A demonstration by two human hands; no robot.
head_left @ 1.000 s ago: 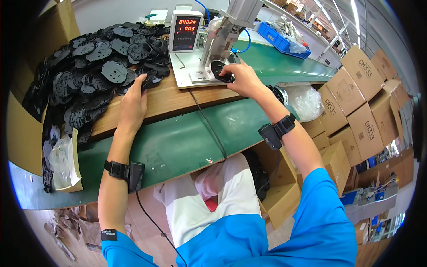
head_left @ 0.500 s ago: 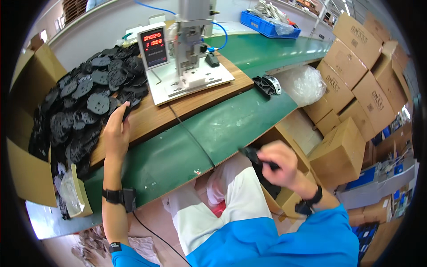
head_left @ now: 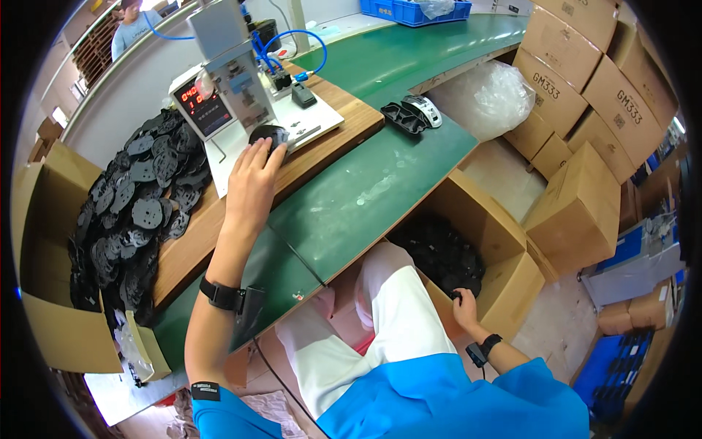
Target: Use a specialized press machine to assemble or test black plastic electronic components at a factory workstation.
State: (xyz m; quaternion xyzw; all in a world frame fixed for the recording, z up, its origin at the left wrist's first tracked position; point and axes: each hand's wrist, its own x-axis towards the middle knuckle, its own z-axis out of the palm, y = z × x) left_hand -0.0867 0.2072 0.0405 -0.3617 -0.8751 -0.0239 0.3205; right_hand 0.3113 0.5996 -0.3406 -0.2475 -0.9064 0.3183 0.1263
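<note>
My left hand (head_left: 254, 175) reaches to the bench press (head_left: 238, 80), its fingers closed on a rounded black plastic part (head_left: 268, 134) at the press's white base plate (head_left: 311, 129). At the lower right, my right hand (head_left: 466, 309) is at the near edge of an open cardboard box (head_left: 504, 219). Its fingers are closed on a small part of a black plastic piece (head_left: 456, 295). Inside the box lie several black parts (head_left: 439, 249). A large heap of flat, round black plastic parts (head_left: 146, 190) covers the left of the bench.
Cardboard flaps (head_left: 58, 219) stand around the heap. A display box (head_left: 201, 102) with red digits adjoins the press. Black and silver parts (head_left: 413, 115) lie on the green bench (head_left: 380, 175). A clear plastic bag (head_left: 486, 99) and stacked cartons (head_left: 556, 88) are on the right; a person (head_left: 134, 28) is behind.
My left hand has moved from beside the heap right and up to the press base with a black part. My right hand has lowered to the box edge. The view has shifted.
</note>
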